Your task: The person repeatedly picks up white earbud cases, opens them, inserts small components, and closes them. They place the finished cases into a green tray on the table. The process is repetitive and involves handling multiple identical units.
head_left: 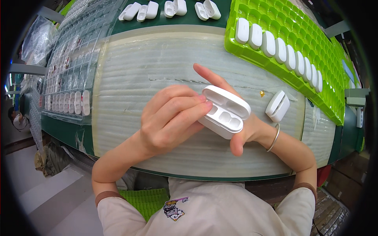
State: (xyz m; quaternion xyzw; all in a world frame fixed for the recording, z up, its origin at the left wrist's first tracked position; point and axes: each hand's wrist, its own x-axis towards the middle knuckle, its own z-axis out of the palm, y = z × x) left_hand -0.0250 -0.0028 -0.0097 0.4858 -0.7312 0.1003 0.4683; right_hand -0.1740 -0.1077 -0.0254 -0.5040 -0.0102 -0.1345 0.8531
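A white earbud charging case (225, 114) is held above the middle of the mat with its lid up, and its moulded hollows show. My left hand (167, 120) pinches the case's left end, fingertips at the edge of the lid and hollows. Behind and beneath the case lies my right hand (249, 131), its thumb along the lower right end and one finger stretched out beyond the lid. Most of the right palm is hidden by the case. Another white case (278, 106), slightly ajar, lies on the mat beside my right wrist.
A bright green tray (275, 72) at the far right bears a row of closed white cases (267, 44). Several open cases (147, 11) stand at the back. Clear plastic trays (69, 117) with small parts stand at left. A small golden piece (262, 94) lies on the mat (134, 67).
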